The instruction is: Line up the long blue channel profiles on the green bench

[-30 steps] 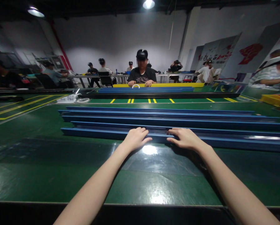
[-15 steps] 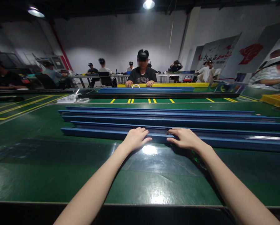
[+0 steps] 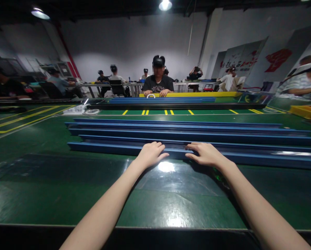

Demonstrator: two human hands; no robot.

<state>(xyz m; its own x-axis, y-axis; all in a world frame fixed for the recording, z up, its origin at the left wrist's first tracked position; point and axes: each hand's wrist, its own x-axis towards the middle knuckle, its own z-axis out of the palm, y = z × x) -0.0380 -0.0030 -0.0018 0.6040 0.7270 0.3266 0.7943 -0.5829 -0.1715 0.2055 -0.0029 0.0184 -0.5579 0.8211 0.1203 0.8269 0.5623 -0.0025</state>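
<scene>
A long blue channel (image 3: 249,154) lies across the green table, nearest to me. My left hand (image 3: 152,153) is closed over its near wall, thumb on the front side and fingertips reaching inside. To the right, my right hand (image 3: 203,153) grips the same channel, its fingers bent over the edge and the thumb in front. A short stretch of channel shows between the two hands. Just behind it, another blue channel (image 3: 186,134) lies nearly parallel, touched by neither hand.
Clear film (image 3: 181,177) lies on the green table (image 3: 150,211) in front of the channels. Farther back are a black bar (image 3: 176,106), more blue strips (image 3: 134,100) and a yellow bar (image 3: 209,94), where a person (image 3: 158,83) sits. A yellow tray (image 3: 304,111) stands right.
The yellow bar at the far side has shifted right, and the hands of the person opposite have moved slightly. My two hands stay where they were.
</scene>
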